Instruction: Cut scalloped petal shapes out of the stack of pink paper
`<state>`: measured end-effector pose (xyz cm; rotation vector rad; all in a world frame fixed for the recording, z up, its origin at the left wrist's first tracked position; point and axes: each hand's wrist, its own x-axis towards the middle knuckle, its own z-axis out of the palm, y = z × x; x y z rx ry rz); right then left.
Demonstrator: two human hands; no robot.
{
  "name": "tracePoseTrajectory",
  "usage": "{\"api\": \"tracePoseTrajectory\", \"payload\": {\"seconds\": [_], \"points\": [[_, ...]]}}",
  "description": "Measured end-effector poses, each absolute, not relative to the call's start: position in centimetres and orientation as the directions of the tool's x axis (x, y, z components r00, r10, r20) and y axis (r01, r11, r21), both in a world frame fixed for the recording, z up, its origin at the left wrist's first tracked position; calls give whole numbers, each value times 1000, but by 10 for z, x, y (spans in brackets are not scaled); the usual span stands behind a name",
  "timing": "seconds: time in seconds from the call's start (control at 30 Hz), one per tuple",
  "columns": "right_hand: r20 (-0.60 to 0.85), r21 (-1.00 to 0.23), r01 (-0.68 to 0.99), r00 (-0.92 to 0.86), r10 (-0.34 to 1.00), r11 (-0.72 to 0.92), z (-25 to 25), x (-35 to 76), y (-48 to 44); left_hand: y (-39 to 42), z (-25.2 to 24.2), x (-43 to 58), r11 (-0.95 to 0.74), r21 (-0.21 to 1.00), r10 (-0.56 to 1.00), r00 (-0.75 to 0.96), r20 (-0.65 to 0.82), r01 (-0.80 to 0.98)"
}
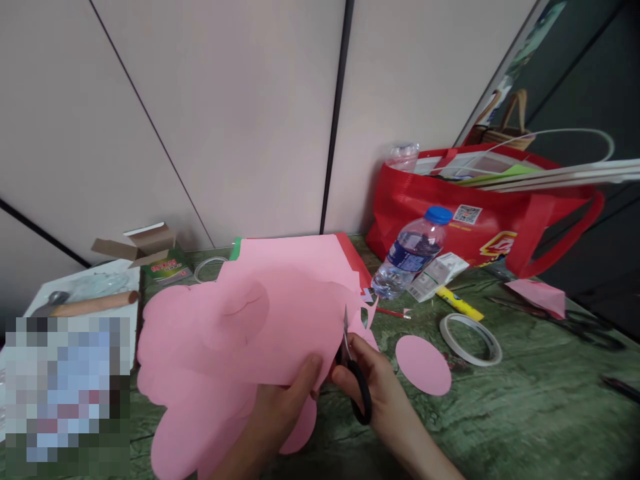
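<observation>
Scissors [354, 367] gripped in right-hand fingers [366, 355] are partly hidden by pink paper [295, 327], which left-hand fingers [308, 375] pinch.

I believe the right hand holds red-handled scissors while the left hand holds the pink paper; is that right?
Not quite: the scissors have black handles, not red ones, as the head view shows. The right hand does hold them, while the left hand holds the pink paper.

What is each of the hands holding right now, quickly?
Left hand: closed on the pink paper, thumb on top.
Right hand: holding the scissors, blades at the paper's edge.
</observation>
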<state>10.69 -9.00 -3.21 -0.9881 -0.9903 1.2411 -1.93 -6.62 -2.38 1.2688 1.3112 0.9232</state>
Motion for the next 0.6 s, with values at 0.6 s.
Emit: {"api": "tracePoseTrajectory", "payload": {"seconds": [0.6], "points": [[5, -972, -234, 90, 996, 26, -31, 107, -90, -63, -30, -21, 121, 982, 975, 168, -144, 142]]}}
